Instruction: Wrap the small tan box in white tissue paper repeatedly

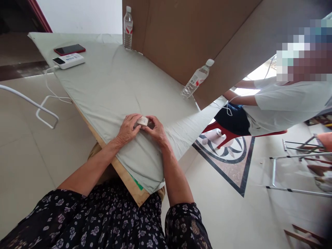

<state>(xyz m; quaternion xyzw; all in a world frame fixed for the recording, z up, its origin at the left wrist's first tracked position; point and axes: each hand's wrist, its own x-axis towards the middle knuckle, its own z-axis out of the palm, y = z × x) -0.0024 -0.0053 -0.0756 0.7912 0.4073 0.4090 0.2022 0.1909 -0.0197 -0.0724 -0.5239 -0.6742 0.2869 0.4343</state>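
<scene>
A small pale block with faint markings on its top is held between my two hands, just above or on the cloth-covered table. My left hand grips it from the left, fingers curled and thumb at its near edge. From the right, my right hand closes on it with bent fingers, the thumb near the other thumb. My fingers hide the block's sides, and its exact kind cannot be made out.
A phone and a white device with a cable lie at the far left. One water bottle stands by the cardboard partition; another bottle is nearer its right end. Beyond the partition, a person sits on a red stool.
</scene>
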